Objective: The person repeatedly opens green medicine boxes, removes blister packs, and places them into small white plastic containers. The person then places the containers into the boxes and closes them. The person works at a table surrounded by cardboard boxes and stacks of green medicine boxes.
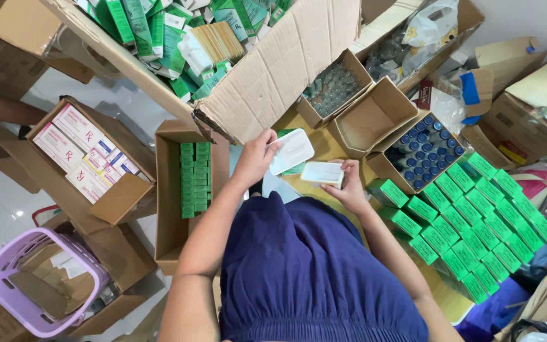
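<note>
Down below the camera, the person's left hand [254, 158] is raised over the gap between two cartons, its fingers [266, 140] curled shut around the edge of a white plastic tray [291, 151], which it holds tilted with the flat face up. Just beside it, the right hand [349, 188] grips a small white box [321, 173]; the thumb and fingers are closed on the box's right end, and the box sits level, close to the tray's lower corner but whether the two touch I cannot tell. Both things are held in the air just in front of the person's dark blue dress [311, 272].

To the right of the hands, many small green boxes [476, 228] lie in tidy diagonal rows on the yellow counter [441, 294]. Above them an open carton holds blue-capped vials [424, 151] standing upright, and next to it stands an empty brown carton [368, 117]. To the left of the left hand, a tall narrow carton [172, 221] holds two stacked columns of green packets [194, 179]. Farther left another carton holds pink-and-white boxes [80, 149], and a lilac plastic basket [7, 288] stands on the floor at the lower left. A big cardboard box [286, 57] full of green-and-white packages leans in from the top.
</note>
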